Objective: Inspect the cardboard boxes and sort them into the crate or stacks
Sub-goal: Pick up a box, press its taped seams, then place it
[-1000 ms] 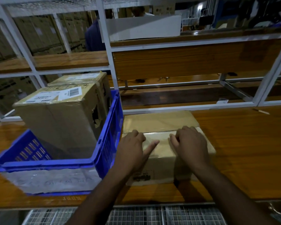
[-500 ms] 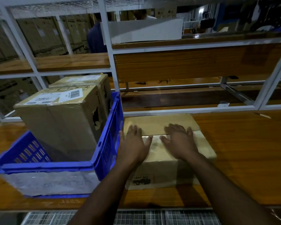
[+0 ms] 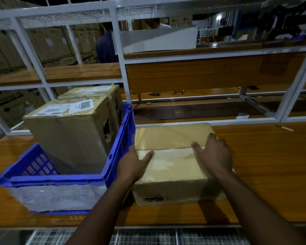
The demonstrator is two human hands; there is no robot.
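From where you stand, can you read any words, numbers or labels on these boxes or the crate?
"UN 3481": printed upside down, beside a small black mark, on the near side of the box on the table; this reading is uncertain.
White labels with a barcode on the front box in the crate: too small to read.
White label on the rear box in the crate: blurred.
Faint writing on the blue crate front panel: illegible.
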